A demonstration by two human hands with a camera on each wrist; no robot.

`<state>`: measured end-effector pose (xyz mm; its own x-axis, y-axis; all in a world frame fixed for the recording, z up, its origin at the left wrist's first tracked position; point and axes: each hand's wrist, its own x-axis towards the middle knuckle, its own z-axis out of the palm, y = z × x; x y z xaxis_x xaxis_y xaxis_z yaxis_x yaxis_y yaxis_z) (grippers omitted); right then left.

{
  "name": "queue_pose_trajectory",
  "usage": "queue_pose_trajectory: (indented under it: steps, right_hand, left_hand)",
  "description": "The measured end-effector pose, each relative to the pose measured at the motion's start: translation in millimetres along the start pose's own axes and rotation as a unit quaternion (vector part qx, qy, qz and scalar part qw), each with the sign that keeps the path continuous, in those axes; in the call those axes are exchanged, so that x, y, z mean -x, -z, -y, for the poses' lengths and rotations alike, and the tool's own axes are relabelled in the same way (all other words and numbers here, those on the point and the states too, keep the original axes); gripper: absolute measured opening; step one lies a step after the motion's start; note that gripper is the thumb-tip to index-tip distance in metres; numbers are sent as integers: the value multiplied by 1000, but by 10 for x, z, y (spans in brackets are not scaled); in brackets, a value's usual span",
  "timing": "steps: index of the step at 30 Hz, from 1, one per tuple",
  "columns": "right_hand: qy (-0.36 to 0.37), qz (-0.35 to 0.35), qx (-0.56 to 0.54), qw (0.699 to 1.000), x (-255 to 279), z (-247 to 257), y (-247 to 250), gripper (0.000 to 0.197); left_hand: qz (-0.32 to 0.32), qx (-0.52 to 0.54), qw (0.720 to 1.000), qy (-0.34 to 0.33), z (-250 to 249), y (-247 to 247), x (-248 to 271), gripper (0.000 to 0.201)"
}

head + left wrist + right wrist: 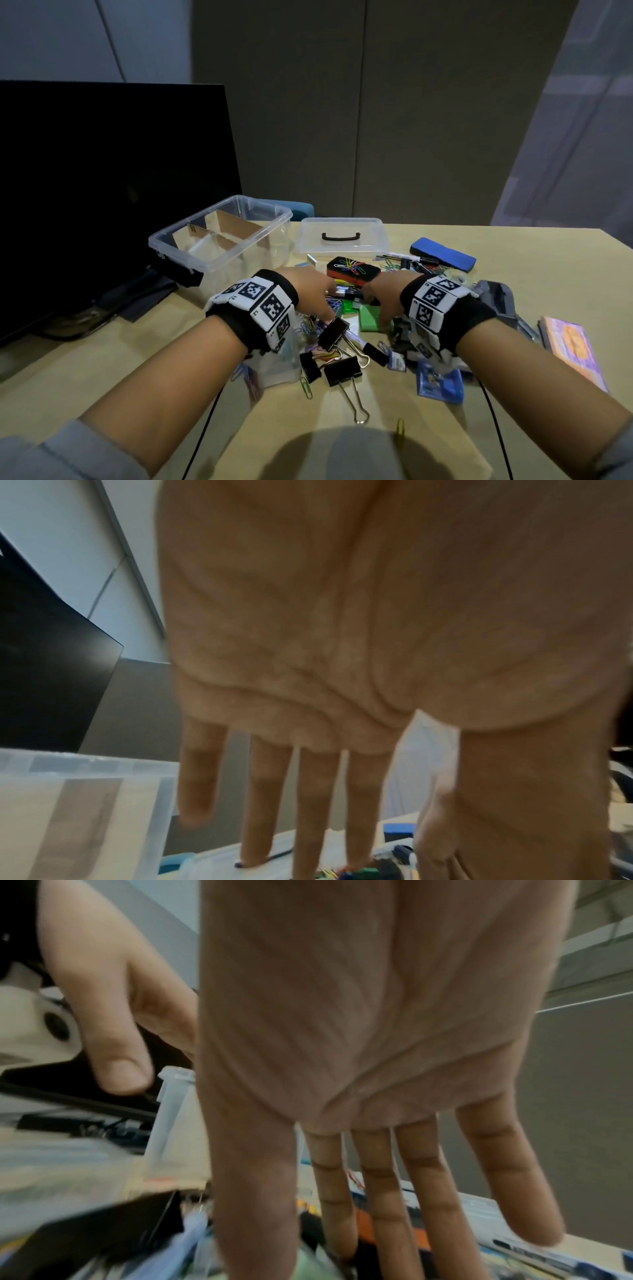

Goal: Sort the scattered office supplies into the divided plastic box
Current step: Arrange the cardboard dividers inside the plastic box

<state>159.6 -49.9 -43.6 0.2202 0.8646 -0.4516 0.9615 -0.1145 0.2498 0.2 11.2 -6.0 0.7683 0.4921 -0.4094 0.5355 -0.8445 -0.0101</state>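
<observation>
The divided plastic box (219, 236) stands open and empty at the far left of the table (513, 260), long axis running near-left to far-right, closer to the left hand (308, 294). Both the left hand and the right hand (383, 298) reach with straight, spread fingers, gripping nothing, into the scattered office supplies (356, 329) straight ahead. No legible writing shows.

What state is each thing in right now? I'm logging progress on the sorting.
divided plastic box: open, compartments look empty.
lid: off, flat on the table beside the box.
left hand: fingers straight, over the pile, holding nothing.
right hand: fingers straight, over the pile, holding nothing.
office supplies: scattered, unsorted on the table.
monitor: screen dark.
</observation>
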Motion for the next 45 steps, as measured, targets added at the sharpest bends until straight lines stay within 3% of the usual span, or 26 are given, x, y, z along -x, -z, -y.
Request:
queue_pose_trajectory:
  steps: [5, 9, 14, 20, 31, 39, 45]
  right_hand:
    - [1, -94, -25, 995, -67, 24, 178, 37]
    - [1, -100, -3, 995, -183, 169, 304, 28]
    - [6, -112, 67, 991, -348, 356, 388, 27]
    - [7, -108, 104, 989, -517, 453, 357, 25]
    - [8, -44, 43, 998, -580, 346, 481, 30]
    - [-12, -126, -93, 988, -244, 36, 619, 15]
    - [-73, -271, -198, 939, -156, -127, 773, 12]
  left_hand:
    - [-126, 13, 986, 111, 282, 148, 29, 59]
    - [-140, 40, 973, 180, 541, 197, 83, 66]
    - [-136, 77, 963, 220, 797, 137, 56, 83]
    - [-154, 132, 957, 208, 899, 82, 1, 75]
    - [-191, 223, 946, 135, 938, 77, 24, 48]
    - [-214, 225, 947, 85, 848, -39, 206, 48]
    - [-219, 215, 948, 86, 845, -99, 383, 38]
